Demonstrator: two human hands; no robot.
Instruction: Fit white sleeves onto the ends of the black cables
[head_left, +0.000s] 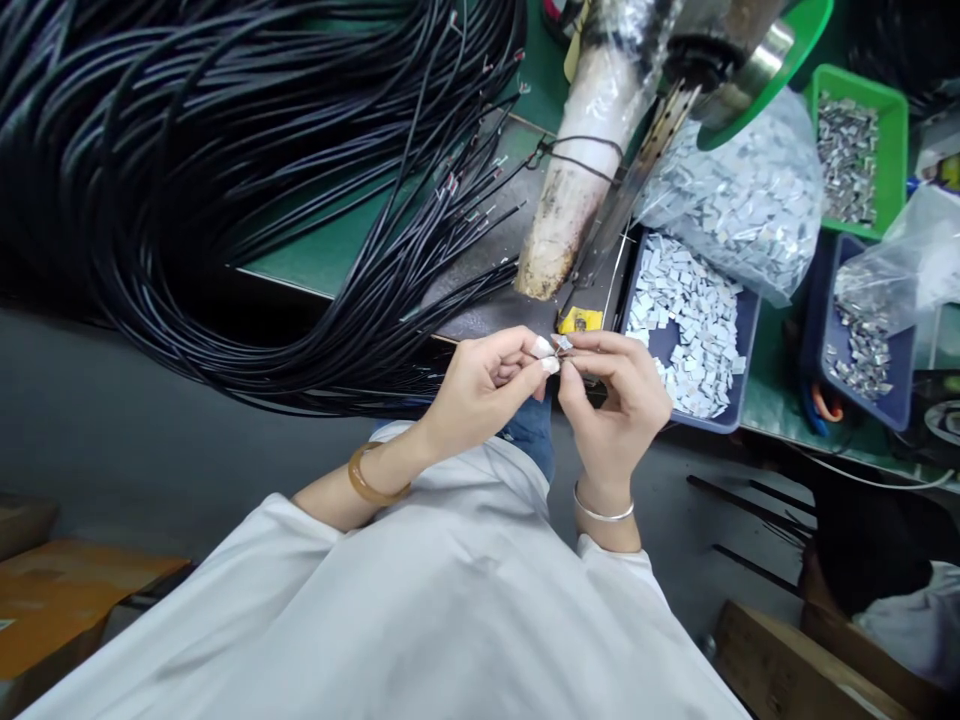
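Observation:
In the head view my left hand (pixel 491 385), with white tape on its fingertips, is closed in a pinch on a thin wire end. My right hand (pixel 619 390) meets it fingertip to fingertip, pinching a small white-and-silver flat piece (pixel 564 343). How wire and piece touch is hidden by the fingers. Beyond the left hand lies a big bundle of black cables (pixel 247 150), their stripped ends fanned toward the middle. Right of my right hand stands a blue tray (pixel 739 400) of similar small white pieces.
A wrapped machine arm (pixel 577 170) comes down above my hands, with a yellow tag (pixel 580 320) below it. A clear bag (pixel 739 190) of white pieces, a green tray (pixel 896 190) and another blue tray (pixel 904 390) of metal parts stand right. Cardboard boxes (pixel 787 670) are below.

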